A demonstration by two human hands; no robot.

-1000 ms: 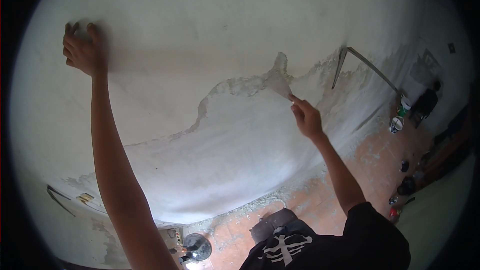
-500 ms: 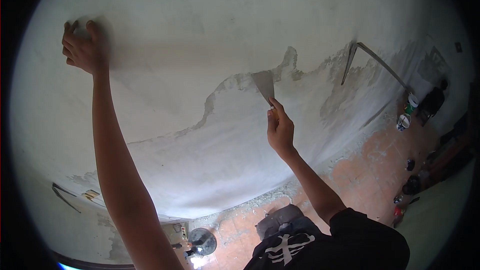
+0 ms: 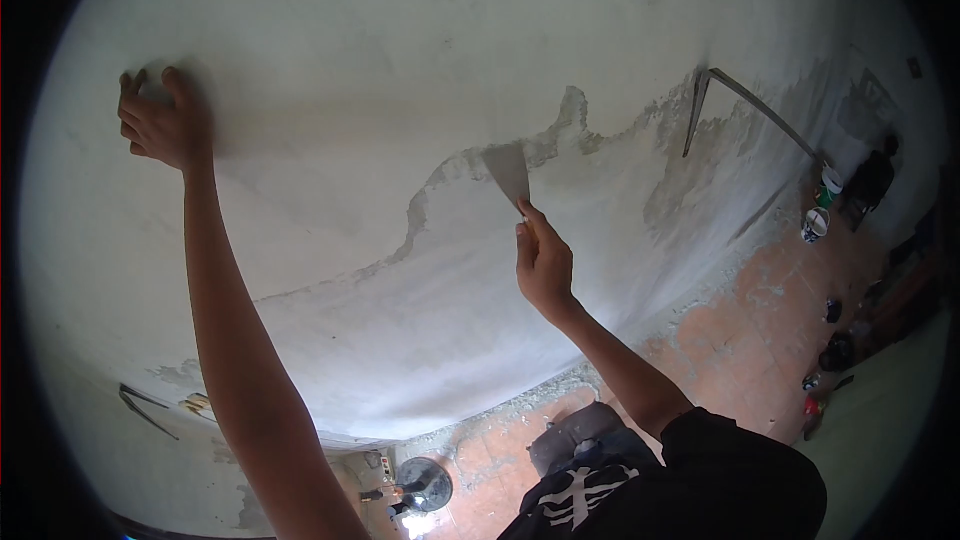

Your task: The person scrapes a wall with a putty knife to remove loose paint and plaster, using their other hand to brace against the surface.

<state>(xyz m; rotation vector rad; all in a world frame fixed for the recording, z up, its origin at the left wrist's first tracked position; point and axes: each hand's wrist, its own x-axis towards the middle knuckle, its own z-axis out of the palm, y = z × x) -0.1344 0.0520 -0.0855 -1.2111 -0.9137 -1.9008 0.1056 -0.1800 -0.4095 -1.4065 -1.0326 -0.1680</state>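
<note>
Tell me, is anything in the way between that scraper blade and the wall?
Nothing visible is. The right hand grips the scraper, whose blade meets the wall at the ragged plaster edge. The left hand rests on the wall far to the side, clear of it.

Grey putty knife (image 3: 507, 172), blade up, flat against plaster wall (image 3: 420, 50)

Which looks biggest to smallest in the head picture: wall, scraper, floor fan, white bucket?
1. wall
2. scraper and floor fan: about alike, and the fan is farther away
3. white bucket
</note>
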